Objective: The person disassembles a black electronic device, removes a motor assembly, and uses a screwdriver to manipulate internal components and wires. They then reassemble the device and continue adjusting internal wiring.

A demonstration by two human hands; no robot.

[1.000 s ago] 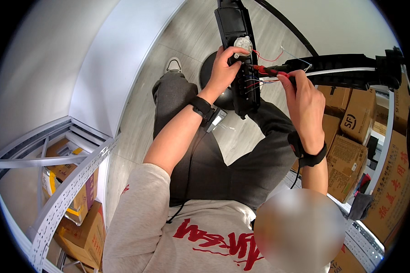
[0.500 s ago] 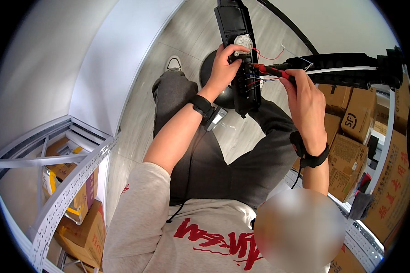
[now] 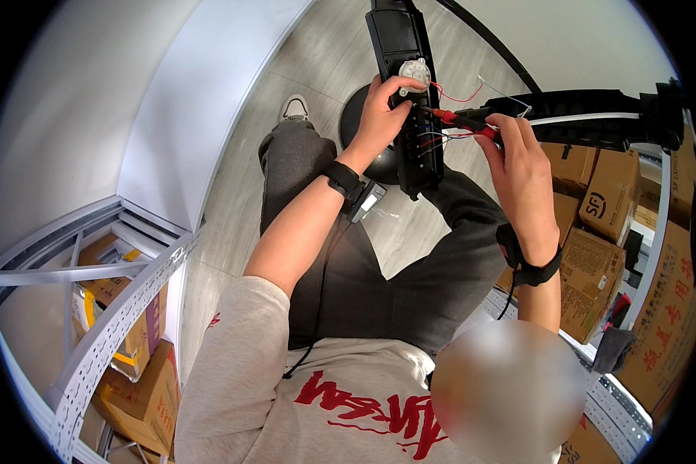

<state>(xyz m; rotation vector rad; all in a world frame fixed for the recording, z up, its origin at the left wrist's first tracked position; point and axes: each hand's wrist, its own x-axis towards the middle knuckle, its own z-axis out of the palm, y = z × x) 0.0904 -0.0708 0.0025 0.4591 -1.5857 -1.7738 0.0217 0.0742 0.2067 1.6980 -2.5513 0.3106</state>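
A long black plastic housing [image 3: 398, 39] stands nearly upright in front of me, with thin coloured wires running out of its lower part. My left hand [image 3: 379, 116] grips its left edge, the index finger lying by a round whitish part [image 3: 415, 75] and the thumb lower down. Between the fingers of my right hand [image 3: 524, 174] is the handle of a red and black screwdriver [image 3: 464, 121]. Its shaft points left into the housing, close to my left thumb. The exact spot its tip touches is too small to make out.
A black arm-like part [image 3: 576, 116] with a white strip extends to the right, joined by loose wires. Below the housing is a round black base [image 3: 356, 116]. Cardboard boxes [image 3: 588, 282] fill shelving on the right; a metal rack [image 3: 124, 301] with boxes stands at left.
My right hand has shifted slightly, its fingers rolled on the screwdriver handle, and the wrist moved a little right. My left hand and the housing have barely moved.
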